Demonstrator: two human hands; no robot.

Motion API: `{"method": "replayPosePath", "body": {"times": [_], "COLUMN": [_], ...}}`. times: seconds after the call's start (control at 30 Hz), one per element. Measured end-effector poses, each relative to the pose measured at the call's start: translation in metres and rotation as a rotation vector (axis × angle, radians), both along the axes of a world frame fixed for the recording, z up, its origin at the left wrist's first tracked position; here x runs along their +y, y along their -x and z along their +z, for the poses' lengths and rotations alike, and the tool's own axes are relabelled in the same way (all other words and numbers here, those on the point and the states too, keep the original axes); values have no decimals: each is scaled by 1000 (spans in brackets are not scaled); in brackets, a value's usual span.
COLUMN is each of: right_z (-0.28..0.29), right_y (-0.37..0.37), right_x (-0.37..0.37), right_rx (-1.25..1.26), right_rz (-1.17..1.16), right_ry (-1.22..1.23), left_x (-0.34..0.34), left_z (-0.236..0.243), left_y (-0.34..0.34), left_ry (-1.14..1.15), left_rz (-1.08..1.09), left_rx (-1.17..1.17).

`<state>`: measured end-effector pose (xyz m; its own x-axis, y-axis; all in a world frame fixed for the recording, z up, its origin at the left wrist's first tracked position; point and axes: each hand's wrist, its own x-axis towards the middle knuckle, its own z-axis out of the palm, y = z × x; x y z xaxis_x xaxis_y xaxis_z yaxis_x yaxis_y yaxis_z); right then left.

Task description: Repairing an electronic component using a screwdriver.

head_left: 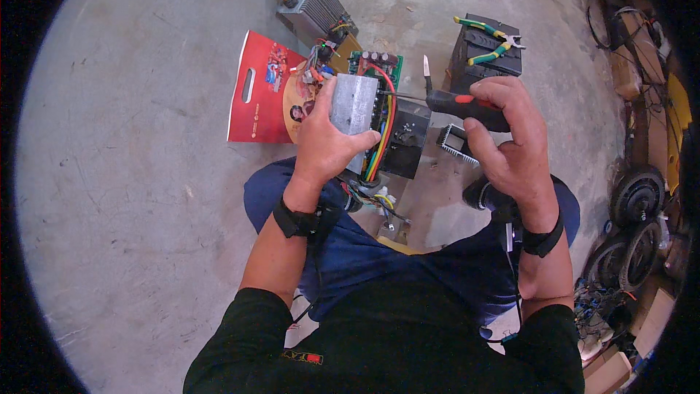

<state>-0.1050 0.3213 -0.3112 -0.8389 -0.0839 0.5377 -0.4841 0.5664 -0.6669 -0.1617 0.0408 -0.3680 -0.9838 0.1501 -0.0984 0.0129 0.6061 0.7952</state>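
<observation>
Right hand [514, 135] closed on a screwdriver [467, 105], left hand [327, 140] clasping the grey metal block [355, 98] of a circuit board [398, 66].
Red and yellow wires [382, 147] bow along the block's right side, near the shaft; a knife [427, 69] lies just beyond, pliers [503, 49] on a black box [467, 66] far right, a red bag [266, 91] left. The screwdriver points left, its long axis crosswise; the block's runs near to far. Bare concrete floor [146, 117]; wheels [639, 195] and clutter line the right.

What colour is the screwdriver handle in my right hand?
Black and red screwdriver handle, clearest in the head view.
</observation>
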Motion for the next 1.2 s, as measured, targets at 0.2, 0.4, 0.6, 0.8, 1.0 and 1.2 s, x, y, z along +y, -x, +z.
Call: {"method": "replayPosePath", "body": {"times": [0.2,0.4,0.6,0.8,1.0,1.2], "right_z": [1,2,2,2,3,4], "right_y": [-1,-1,-1,-2,-2,-5], "right_x": [-1,-1,0,1,5,7], "right_rx": [-14,17,17,16,27,3], "right_rz": [-14,-15,-13,-18,-24,-27], "right_ry": [7,0,-1,8,12,62], "left_x": [-2,-3,-4,-2,-1,-1], "left_z": [-3,-6,-8,-5,-5,-2], "left_y": [1,2,2,1,2,1], "left_ry": [7,7,23,-18,-11,82], "left_rz": [-6,-37,-37,-18,3,-12], "left_rx": [9,47,52,19,4,64]}}
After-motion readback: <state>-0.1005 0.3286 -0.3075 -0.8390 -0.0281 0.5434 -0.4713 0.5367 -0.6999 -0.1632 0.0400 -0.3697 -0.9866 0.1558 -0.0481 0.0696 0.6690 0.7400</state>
